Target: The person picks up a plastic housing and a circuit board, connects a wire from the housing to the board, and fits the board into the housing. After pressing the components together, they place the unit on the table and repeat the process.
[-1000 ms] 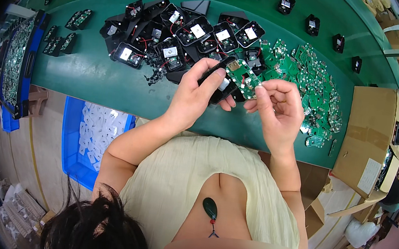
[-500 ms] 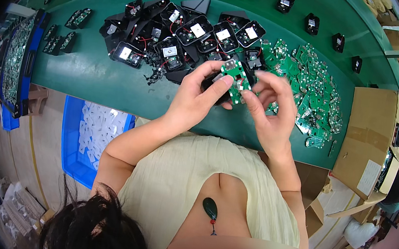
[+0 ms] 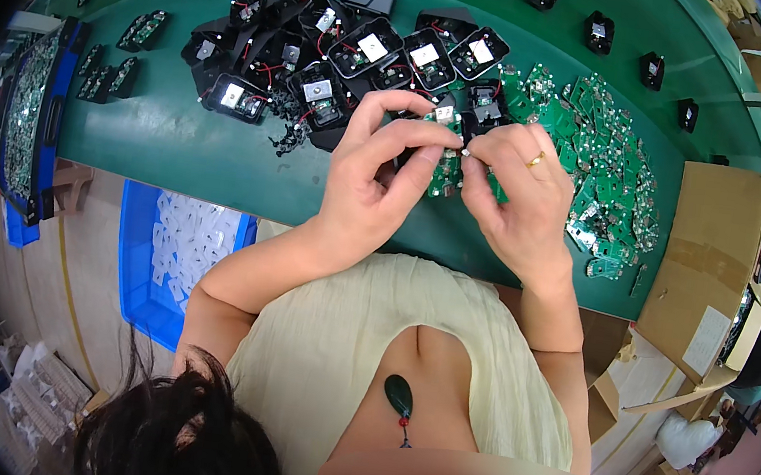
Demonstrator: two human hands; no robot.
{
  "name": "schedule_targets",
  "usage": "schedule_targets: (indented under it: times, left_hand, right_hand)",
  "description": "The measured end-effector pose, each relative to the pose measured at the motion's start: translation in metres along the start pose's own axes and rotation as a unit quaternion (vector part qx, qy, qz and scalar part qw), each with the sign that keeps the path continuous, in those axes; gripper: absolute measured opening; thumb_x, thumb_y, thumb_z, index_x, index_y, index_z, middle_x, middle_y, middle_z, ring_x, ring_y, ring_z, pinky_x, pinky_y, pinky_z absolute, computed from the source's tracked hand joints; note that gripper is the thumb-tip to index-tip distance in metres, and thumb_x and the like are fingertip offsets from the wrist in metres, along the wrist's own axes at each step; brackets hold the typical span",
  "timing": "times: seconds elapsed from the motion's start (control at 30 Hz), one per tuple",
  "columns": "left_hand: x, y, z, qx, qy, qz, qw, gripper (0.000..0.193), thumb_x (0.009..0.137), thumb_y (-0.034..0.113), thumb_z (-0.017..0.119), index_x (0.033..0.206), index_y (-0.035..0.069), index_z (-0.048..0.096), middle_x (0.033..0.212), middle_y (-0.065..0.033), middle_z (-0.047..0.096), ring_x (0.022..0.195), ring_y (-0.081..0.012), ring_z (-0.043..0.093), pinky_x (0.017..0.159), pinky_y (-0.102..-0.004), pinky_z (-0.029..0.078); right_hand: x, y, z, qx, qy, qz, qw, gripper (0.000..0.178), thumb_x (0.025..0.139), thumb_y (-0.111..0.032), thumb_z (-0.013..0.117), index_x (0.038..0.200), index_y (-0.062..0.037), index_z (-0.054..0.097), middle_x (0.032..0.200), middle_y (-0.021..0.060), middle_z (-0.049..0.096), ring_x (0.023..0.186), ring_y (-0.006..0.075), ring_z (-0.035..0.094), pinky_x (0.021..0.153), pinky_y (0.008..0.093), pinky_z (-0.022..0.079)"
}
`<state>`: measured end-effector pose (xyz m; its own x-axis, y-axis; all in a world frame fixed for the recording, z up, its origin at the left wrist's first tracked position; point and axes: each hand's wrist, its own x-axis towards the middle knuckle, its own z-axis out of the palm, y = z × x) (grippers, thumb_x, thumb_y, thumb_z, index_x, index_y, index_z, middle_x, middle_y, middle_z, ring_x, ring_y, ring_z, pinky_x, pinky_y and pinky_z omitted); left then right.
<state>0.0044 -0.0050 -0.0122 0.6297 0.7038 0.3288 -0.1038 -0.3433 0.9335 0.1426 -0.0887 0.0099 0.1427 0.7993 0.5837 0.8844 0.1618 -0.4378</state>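
Note:
A green circuit board (image 3: 444, 185) is between my hands over the front of the bench, mostly hidden by fingers. My left hand (image 3: 379, 157) is closed around its left side, index finger and thumb bent together over its face. My right hand (image 3: 526, 194), with a ring on one finger, pinches a small white connector (image 3: 465, 152) at the board's right side. Just beyond lie black plastic housings (image 3: 318, 90) with wires and silver-white blocks inside, in a heap. To the right of my right hand spreads a pile of loose green circuit boards (image 3: 612, 171).
The green bench (image 3: 154, 148) runs across in front of me. A cardboard box (image 3: 702, 263) stands at its right end. A blue bin (image 3: 136, 279) of white parts sits below, to the left. More filled housings (image 3: 599, 33) stand along the far strip.
My right hand has come in to the board, its fingers closing into a pinch. My left index finger has bent over the board, which is now more covered.

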Motion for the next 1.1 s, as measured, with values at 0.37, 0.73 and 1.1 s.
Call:
schedule_targets:
  times: [0.37, 0.73, 1.1]
  left_hand:
    - [0.007, 0.002, 0.0, -0.074, -0.015, -0.093, 0.993, 0.011, 0.076, 0.002, 0.063, 0.085, 0.004, 0.058, 0.093, -0.0017, 0.049, 0.058, -0.0028, 0.047, 0.042, -0.018, 0.036]
    - [0.006, 0.009, 0.002, -0.154, -0.043, -0.136, 0.978, 0.037, 0.073, 0.001, 0.06, 0.109, 0.005, 0.049, 0.102, -0.0021, 0.047, 0.072, -0.0035, 0.05, 0.048, -0.0149, 0.04]
    - [0.001, 0.005, -0.001, -0.023, -0.005, -0.092, 0.995, 0.039, 0.071, 0.003, 0.062, 0.107, 0.0, 0.048, 0.098, -0.0081, 0.046, 0.064, -0.0101, 0.051, 0.043, -0.0194, 0.041]
  right_hand:
    - [0.0, -0.002, 0.005, 0.066, 0.032, 0.002, 0.997, 0.022, 0.062, 0.003, 0.066, 0.08, -0.0043, 0.057, 0.076, 0.0059, 0.054, 0.064, 0.0222, 0.052, 0.053, 0.0303, 0.044]
    - [-0.001, 0.009, 0.008, 0.189, 0.02, 0.061, 0.98, 0.023, 0.06, 0.011, 0.062, 0.078, -0.0012, 0.054, 0.074, 0.0071, 0.054, 0.06, 0.0196, 0.051, 0.047, 0.0265, 0.042]
    - [0.001, 0.011, 0.007, 0.089, -0.002, -0.098, 0.991, 0.025, 0.06, 0.007, 0.066, 0.082, 0.0003, 0.056, 0.075, 0.0085, 0.055, 0.062, 0.0235, 0.052, 0.052, 0.0308, 0.044]
